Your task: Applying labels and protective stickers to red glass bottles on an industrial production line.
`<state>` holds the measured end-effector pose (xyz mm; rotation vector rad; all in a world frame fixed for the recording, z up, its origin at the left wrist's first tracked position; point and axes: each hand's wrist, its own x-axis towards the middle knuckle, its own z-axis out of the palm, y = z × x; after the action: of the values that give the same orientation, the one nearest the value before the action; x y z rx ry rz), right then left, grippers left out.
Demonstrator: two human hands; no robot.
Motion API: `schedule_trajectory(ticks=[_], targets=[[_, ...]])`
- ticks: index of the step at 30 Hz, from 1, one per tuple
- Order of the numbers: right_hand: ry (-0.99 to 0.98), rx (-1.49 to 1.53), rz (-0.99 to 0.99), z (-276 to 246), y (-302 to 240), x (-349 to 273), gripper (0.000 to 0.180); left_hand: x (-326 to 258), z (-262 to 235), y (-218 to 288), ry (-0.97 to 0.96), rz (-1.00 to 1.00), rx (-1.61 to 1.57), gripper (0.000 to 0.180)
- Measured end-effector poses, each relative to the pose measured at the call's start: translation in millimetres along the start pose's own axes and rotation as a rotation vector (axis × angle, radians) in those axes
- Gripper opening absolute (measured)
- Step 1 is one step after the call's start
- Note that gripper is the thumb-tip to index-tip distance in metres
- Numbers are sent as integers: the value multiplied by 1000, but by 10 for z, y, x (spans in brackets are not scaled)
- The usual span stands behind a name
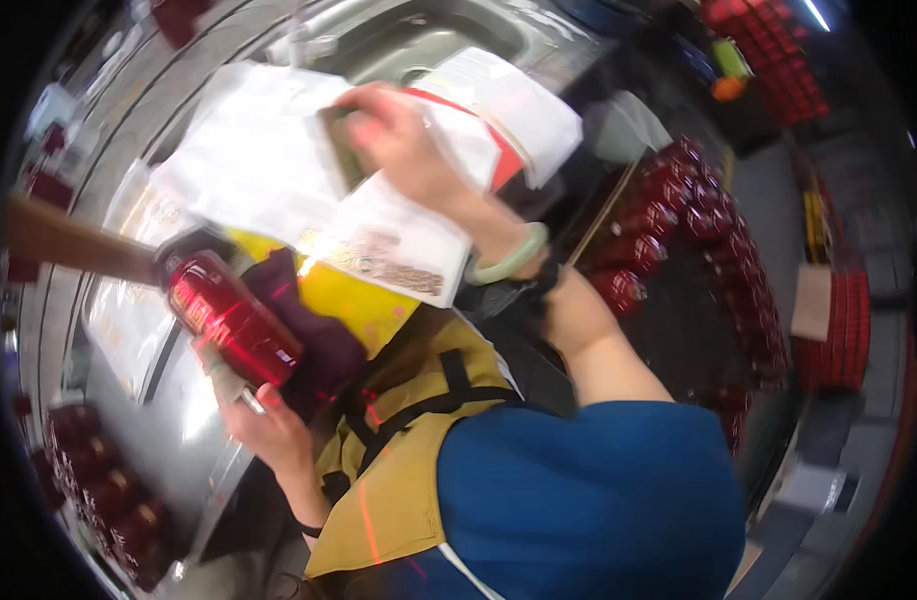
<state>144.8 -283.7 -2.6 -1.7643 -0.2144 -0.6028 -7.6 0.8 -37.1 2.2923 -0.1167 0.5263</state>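
Hands [265, 427], two; bottle [233, 315] beside the left, one; bangle [510, 258], one; sink [443, 35], one; stacked red items [678, 195], uncountable from here.

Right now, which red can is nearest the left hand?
The single shiny red can right by the left hand; the other red cans are bunched together, farther from that hand.

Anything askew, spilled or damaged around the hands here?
The layout looks askew: white sheets overlap at different angles, partly covering a yellow sheet. I see no spill, and no dent in the red container by the left hand, though blur around the right hand hides detail.
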Motion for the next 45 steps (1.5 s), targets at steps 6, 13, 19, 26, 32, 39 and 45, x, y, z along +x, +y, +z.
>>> schedule_trajectory(ticks=[6, 13, 19, 26, 32, 39, 45], targets=[[-64, -432, 328, -1059, -36, 361, 46, 46, 7, 141, 45, 45, -28, 82], [-647, -653, 383, -805, 105, 148, 33, 66, 30, 102, 57, 50, -8, 79], [-744, -497, 140, -553, 395, -66, 12, 61, 0, 97, 42, 9, -28, 79], [-490, -898, 400, -1496, 1245, 1017, 26, 81, -45, 125, 29, -7, -30, 79], [-514, -926, 295, -1697, 1705, 1193, 62, 51, -52, 122, 30, -15, -2, 78], [-706, -996, 322, -1679, 1716, 1418, 63, 54, -56, 110, 1, -31, -9, 79], [-714, -667, 186, -795, 1090, 1228, 46, 40, -79, 113, 14, -41, 22, 80]])
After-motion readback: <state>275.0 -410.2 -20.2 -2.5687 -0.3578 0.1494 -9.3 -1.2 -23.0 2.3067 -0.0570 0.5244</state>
